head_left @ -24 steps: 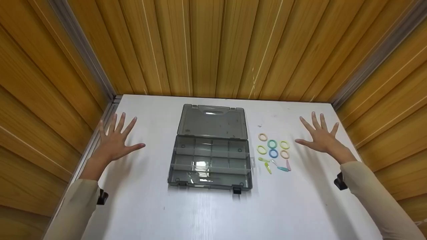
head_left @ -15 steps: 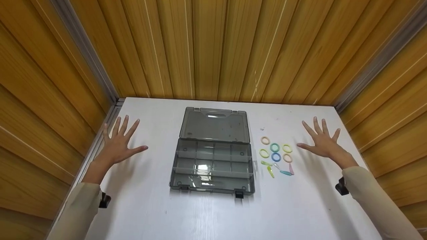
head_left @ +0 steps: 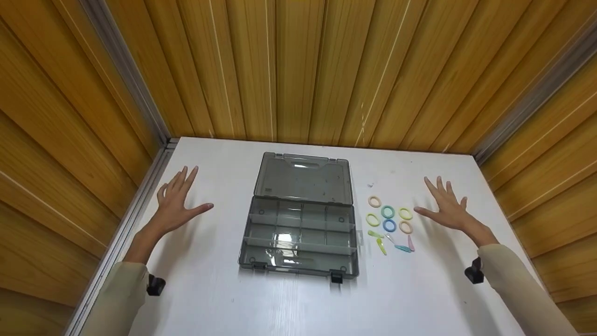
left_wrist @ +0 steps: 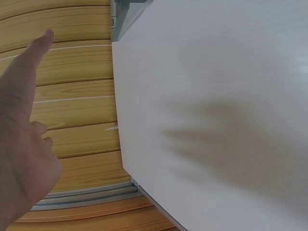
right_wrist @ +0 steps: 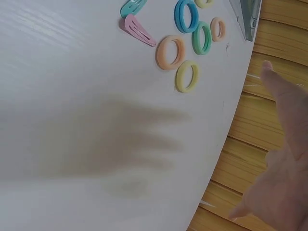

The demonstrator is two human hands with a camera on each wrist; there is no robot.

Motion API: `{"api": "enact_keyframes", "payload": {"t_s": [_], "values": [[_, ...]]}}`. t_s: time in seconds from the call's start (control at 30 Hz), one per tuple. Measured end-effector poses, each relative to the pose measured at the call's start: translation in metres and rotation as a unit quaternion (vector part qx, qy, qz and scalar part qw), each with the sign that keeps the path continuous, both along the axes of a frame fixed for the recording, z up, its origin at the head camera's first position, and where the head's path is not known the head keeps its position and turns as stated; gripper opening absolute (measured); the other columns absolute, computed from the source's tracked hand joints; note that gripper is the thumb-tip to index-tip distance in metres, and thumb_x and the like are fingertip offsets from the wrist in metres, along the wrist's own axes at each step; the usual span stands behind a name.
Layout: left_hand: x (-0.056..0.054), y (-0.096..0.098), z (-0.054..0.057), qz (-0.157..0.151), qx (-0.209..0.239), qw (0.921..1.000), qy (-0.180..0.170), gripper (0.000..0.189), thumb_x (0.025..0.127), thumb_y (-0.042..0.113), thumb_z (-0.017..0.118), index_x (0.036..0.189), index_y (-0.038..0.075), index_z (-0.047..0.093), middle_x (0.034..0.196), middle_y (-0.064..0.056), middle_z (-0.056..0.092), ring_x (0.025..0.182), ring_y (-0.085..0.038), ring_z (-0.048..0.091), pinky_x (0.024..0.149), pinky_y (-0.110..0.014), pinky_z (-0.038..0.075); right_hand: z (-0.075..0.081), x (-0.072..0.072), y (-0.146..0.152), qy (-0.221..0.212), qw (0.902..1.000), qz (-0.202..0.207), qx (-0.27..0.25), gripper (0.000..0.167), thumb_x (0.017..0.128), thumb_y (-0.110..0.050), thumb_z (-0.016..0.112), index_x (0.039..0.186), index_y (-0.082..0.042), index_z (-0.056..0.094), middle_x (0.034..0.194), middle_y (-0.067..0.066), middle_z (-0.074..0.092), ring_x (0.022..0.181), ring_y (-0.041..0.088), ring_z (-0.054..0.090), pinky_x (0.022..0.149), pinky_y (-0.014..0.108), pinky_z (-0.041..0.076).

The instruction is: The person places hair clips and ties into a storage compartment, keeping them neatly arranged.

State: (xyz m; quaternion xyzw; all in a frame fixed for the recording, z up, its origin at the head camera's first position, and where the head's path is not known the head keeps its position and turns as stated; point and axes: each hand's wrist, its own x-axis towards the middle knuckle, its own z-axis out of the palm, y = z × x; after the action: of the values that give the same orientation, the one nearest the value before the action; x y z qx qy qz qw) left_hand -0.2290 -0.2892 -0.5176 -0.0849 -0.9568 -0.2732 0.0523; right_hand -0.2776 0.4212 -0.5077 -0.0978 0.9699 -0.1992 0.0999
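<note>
My left hand (head_left: 175, 207) hovers over the left side of the white table (head_left: 210, 298), thumb held apart and nothing in its grasp. On the far right, my right hand (head_left: 448, 211) is also raised and holds nothing, its fingers extended. Between them lies a grey see-through compartment box (head_left: 298, 271) with its lid (head_left: 305, 179) folded back. Nearest the right hand are several pastel hair ties, among them a yellow hair tie (right_wrist: 179, 79) and a blue hair tie (right_wrist: 181, 17). Below them sit several snap hair clips, including a pink hair clip (right_wrist: 134, 27) and a green hair clip (head_left: 381, 247).
Wood-patterned panel walls (head_left: 298, 70) enclose the table at the back and both sides. Metal frame posts (head_left: 133, 70) stand at the corners. The box has dividers (head_left: 298, 245) and a black front latch (head_left: 336, 277). Soft hand shadows fall on the tabletop.
The left hand's fingers have drawn closer together, and the hand has turned and shifted slightly right. The right hand's fingers are less widely spread. The whole head view has shifted slightly.
</note>
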Motion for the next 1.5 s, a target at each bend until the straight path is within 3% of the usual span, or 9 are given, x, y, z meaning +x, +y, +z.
{"api": "enact_keyframes", "payload": {"t_s": [0.33, 0.57, 0.8, 1.0, 1.13, 1.3, 1.5], "values": [[0.004, 0.011, -0.012, 0.003, 0.116, 0.9921, -0.048, 0.105, 0.09, 0.05, 0.073, 0.166, 0.028, 0.004, 0.171, -0.017, 0.015, 0.153, -0.049, 0.013, 0.118, -0.075, 0.004, -0.021, 0.008, 0.008, -0.029, 0.9948, -0.015, -0.097, 0.098, 0.099, -0.041, 0.064, 0.164, -0.007, -0.001, 0.164, 0.036, -0.01, 0.147, 0.063, -0.012, 0.108, 0.087, -0.009], [0.006, 0.018, -0.025, -0.002, 0.164, 0.9842, -0.066, 0.103, 0.091, 0.046, 0.074, 0.166, 0.028, 0.006, 0.168, -0.018, 0.027, 0.151, -0.044, 0.026, 0.117, -0.078, 0.014, -0.03, 0.017, 0.013, -0.017, 0.9931, -0.015, -0.115, 0.089, 0.102, -0.035, 0.061, 0.164, -0.004, 0.005, 0.166, 0.034, 0.005, 0.148, 0.062, 0.01, 0.116, 0.08, 0.014], [0.01, 0.024, -0.041, -0.023, 0.204, 0.9762, -0.069, 0.099, 0.092, 0.037, 0.076, 0.166, 0.023, 0.012, 0.159, -0.024, 0.041, 0.141, -0.045, 0.044, 0.113, -0.073, 0.034, -0.041, 0.028, 0.014, 0.013, 0.9918, -0.02, -0.126, 0.07, 0.104, -0.027, 0.059, 0.157, 0.005, 0.026, 0.152, 0.042, 0.036, 0.135, 0.061, 0.042, 0.106, 0.078, 0.037], [0.013, 0.032, -0.053, -0.036, 0.227, 0.97, -0.08, 0.09, 0.093, 0.031, 0.076, 0.164, 0.02, 0.023, 0.15, -0.025, 0.051, 0.128, -0.042, 0.058, 0.106, -0.06, 0.049, -0.05, 0.034, 0.013, 0.028, 0.9887, -0.009, -0.147, 0.053, 0.104, -0.018, 0.059, 0.147, 0.009, 0.044, 0.135, 0.039, 0.055, 0.122, 0.057, 0.056, 0.1, 0.066, 0.051], [0.018, 0.039, -0.059, -0.046, 0.234, 0.9665, -0.095, 0.083, 0.093, 0.03, 0.076, 0.162, 0.02, 0.031, 0.145, -0.024, 0.056, 0.12, -0.037, 0.063, 0.099, -0.051, 0.055, -0.056, 0.039, 0.014, 0.033, 0.9908, -0.002, -0.131, 0.042, 0.103, -0.015, 0.06, 0.136, 0.01, 0.056, 0.124, 0.033, 0.065, 0.113, 0.05, 0.064, 0.093, 0.046, 0.058], [0.025, 0.046, -0.066, -0.062, 0.247, 0.9605, -0.112, 0.075, 0.094, 0.028, 0.075, 0.159, 0.021, 0.038, 0.14, -0.022, 0.06, 0.112, -0.029, 0.066, 0.092, -0.039, 0.056, -0.062, 0.041, 0.013, 0.016, 0.9918, 0.003, -0.126, 0.036, 0.103, -0.017, 0.061, 0.128, 0.008, 0.064, 0.123, 0.028, 0.069, 0.108, 0.044, 0.067, 0.084, 0.023, 0.055], [0.03, 0.054, -0.072, -0.09, 0.265, 0.9501, -0.137, 0.07, 0.095, 0.026, 0.074, 0.156, 0.015, 0.043, 0.139, -0.024, 0.06, 0.11, -0.03, 0.066, 0.078, -0.034, 0.06, -0.067, 0.043, 0.01, -0.01, 0.9885, 0.0, -0.151, 0.033, 0.1, -0.014, 0.064, 0.125, 0.008, 0.066, 0.118, 0.028, 0.07, 0.099, 0.034, 0.069, 0.072, 0.019, 0.056]]}}
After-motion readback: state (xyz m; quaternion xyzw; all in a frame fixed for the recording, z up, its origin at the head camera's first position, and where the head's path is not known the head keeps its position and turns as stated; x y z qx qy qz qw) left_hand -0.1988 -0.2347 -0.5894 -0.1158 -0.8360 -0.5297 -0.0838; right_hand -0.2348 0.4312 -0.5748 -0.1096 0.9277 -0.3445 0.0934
